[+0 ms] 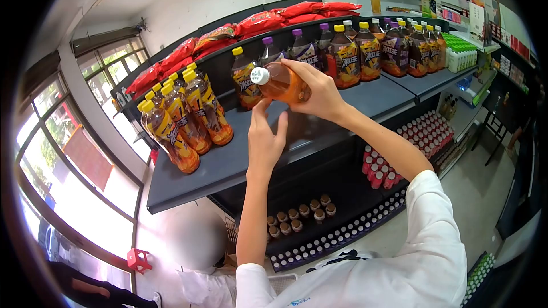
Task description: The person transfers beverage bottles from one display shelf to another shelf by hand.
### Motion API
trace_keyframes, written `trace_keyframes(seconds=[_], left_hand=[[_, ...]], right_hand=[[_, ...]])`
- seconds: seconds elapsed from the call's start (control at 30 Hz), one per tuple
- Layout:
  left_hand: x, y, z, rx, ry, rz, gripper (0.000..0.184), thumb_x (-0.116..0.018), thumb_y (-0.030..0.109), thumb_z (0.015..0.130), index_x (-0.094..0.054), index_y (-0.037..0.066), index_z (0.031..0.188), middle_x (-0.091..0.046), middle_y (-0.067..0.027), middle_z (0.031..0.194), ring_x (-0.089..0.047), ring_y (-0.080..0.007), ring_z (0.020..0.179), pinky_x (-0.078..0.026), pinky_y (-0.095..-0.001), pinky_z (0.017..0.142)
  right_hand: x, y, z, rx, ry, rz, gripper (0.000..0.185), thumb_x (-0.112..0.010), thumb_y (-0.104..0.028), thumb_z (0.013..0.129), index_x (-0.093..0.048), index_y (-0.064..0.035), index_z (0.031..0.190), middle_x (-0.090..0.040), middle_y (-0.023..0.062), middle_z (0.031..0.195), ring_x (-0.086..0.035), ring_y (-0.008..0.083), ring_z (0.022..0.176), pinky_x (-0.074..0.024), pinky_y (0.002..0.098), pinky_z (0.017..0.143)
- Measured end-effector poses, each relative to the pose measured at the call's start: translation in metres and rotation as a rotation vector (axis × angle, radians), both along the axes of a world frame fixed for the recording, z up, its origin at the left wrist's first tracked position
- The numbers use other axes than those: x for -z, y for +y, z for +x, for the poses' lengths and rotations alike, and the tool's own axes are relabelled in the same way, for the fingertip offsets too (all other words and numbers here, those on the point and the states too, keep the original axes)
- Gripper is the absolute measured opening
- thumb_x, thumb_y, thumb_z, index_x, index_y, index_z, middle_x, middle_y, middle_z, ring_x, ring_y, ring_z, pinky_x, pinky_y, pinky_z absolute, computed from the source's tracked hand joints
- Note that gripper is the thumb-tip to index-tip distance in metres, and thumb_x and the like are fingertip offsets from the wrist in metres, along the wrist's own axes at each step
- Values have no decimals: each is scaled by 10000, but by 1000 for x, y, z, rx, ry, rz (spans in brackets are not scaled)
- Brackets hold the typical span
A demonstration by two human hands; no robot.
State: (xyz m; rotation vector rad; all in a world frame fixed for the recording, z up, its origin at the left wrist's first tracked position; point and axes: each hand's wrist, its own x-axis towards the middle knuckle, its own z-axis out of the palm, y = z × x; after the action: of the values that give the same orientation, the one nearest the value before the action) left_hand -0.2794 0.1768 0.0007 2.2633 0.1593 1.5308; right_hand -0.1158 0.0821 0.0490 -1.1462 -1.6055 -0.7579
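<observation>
My right hand is wrapped round a drink bottle filled with amber liquid. The bottle is tilted, its white cap pointing left, above the grey shelf top. Just below it, my left hand has its thumb and fingers apart, the fingertips close to the bottle's underside; whether they touch it I cannot tell. Behind the held bottle stands a yellow-capped bottle with a dark label. To the left, several yellow-capped bottles stand in a tight group.
Further right on the shelf stand rows of yellow- and purple-capped bottles. Red bags lie along the top behind. Lower shelves hold red cans and brown-capped bottles. People are below left, near a red stool.
</observation>
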Motion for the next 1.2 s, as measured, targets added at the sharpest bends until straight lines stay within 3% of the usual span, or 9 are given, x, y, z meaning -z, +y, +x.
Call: trace_keyframes(seconds=[0.2, 0.33, 0.43, 0.53, 0.77, 0.87, 0.97, 1.0, 1.2], left_hand=[[13, -22, 1, 89, -562, 288, 465, -706, 221, 948, -402, 29, 1243, -529, -131, 1170, -517, -309, 1087, -402, -427, 945], [28, -71, -24, 434, -497, 18, 430, -615, 262, 995, -360, 85, 1292, -547, -232, 1225, -608, -391, 1088, -525, -509, 946], [14, -136, -36, 492, -682, 433, 313, -570, 259, 1008, -417, 100, 1230, -616, -314, 1214, -664, -471, 1070, -585, -532, 845], [28, -166, -68, 333, -564, 602, 374, -650, 182, 950, -438, 101, 1247, -648, -270, 1221, -680, -449, 1073, -590, -501, 854], [66, -292, -113, 281, -377, 310, 476, -763, 152, 862, -564, -24, 1257, -654, -249, 1214, -658, -423, 1116, -548, -508, 939], [97, -348, -104, 385, -216, 278, 409, -683, 228, 935, -611, -54, 1223, -674, -242, 1161, -684, -376, 1039, -558, -512, 922], [108, -407, -84, 556, 21, 235, 771, -628, 580, 899, -564, -65, 1317, -631, -224, 1221, -638, -395, 1077, -498, -511, 927], [110, -424, -75, 583, 47, 241, 816, -635, 615, 876, -559, -67, 1317, -626, -226, 1217, -636, -398, 1074, -490, -515, 925], [104, -497, -69, 560, 27, 227, 920, -619, 704, 837, -539, -64, 1338, -615, -225, 1219, -631, -408, 1082, -482, -522, 915]], right_hand=[[-30, -82, -40, -158, -318, 221, 916, -920, -198, 601, -537, -57, 1421, -635, 205, 1306, -667, 376, 1145, -590, 425, 930], [-15, -131, -71, -301, -661, 493, 626, -771, -332, 828, -519, -204, 1386, -649, 131, 1243, -687, 350, 1061, -608, 491, 893], [19, -159, -109, -465, -741, 654, 617, -698, -262, 871, -435, -323, 1426, -616, 85, 1214, -684, 304, 1001, -616, 506, 895], [42, -178, -116, -648, -696, 651, 651, -714, -248, 852, -426, -339, 1430, -593, 85, 1238, -684, 313, 1020, -619, 536, 910], [94, -245, -131, -875, -346, 593, 550, -683, -265, 913, -407, -249, 1389, -586, 189, 1190, -691, 408, 981, -640, 502, 846], [151, -330, -111, -790, -178, 357, 796, -831, -143, 773, -345, -198, 1401, -522, 184, 1229, -654, 372, 985, -619, 427, 838], [199, -417, -87, -779, 12, 211, 744, -833, -194, 761, -373, -184, 1346, -513, 122, 1226, -618, 300, 996, -546, 373, 824], [202, -437, -90, -821, 147, 256, 453, -580, -285, 905, -447, -113, 1302, -553, 191, 1204, -605, 320, 1027, -504, 432, 868], [208, -511, -68, -822, 243, 129, 410, -362, -404, 1068, -441, -148, 1378, -563, 195, 1283, -596, 318, 1048, -460, 481, 888]])
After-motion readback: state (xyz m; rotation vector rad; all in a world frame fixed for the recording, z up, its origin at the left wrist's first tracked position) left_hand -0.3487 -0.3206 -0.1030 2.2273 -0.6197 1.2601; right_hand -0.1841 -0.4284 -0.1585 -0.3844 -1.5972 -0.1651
